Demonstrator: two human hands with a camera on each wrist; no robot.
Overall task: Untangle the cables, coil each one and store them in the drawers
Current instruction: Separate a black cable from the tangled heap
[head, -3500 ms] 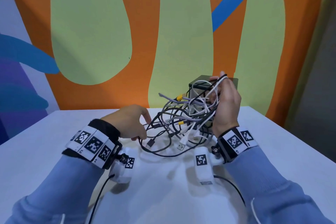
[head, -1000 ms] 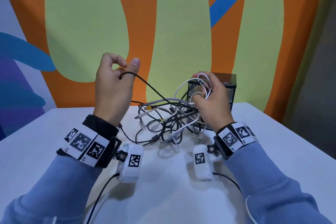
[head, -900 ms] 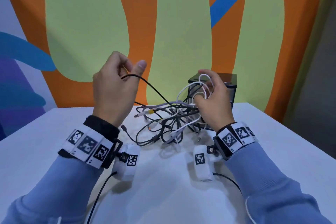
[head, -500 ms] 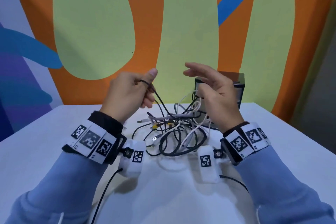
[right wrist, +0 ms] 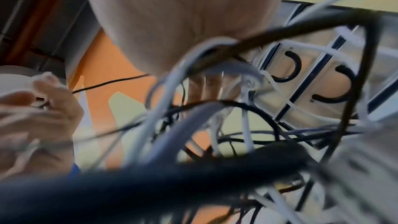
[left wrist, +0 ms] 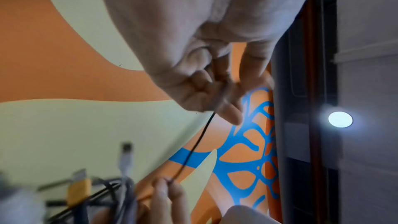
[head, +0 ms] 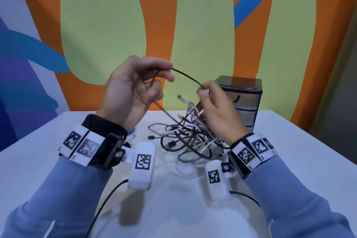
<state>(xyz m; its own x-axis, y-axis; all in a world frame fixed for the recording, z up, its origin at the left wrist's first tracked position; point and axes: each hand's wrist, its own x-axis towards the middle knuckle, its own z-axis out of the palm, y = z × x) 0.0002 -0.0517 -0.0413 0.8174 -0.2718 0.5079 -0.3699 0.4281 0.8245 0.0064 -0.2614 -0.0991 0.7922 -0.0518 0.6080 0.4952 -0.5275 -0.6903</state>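
Observation:
A thin black cable (head: 185, 76) arches in the air between both hands. My left hand (head: 135, 87) is raised with its fingers curled round one stretch of it, seen from below as the black cable (left wrist: 194, 146) running down from the left hand (left wrist: 206, 89). My right hand (head: 214, 100) pinches the same cable at thumb and forefinger. Below lies the tangle of black, white and grey cables (head: 190, 137) on the white table (head: 299, 160), part of it drawn up under the right hand. The tangle (right wrist: 226, 125) fills the right wrist view, blurred.
A small dark drawer unit (head: 243, 98) stands at the table's back right, just behind my right hand; its drawer fronts with curved handles (right wrist: 288, 67) appear shut. A small clear and blue object (head: 132, 133) lies by my left wrist. A painted wall rises behind the table.
My right hand let go of the white loops, opened, then pinched the black cable held by my left hand. Both hands now hold it higher, above the tangle.

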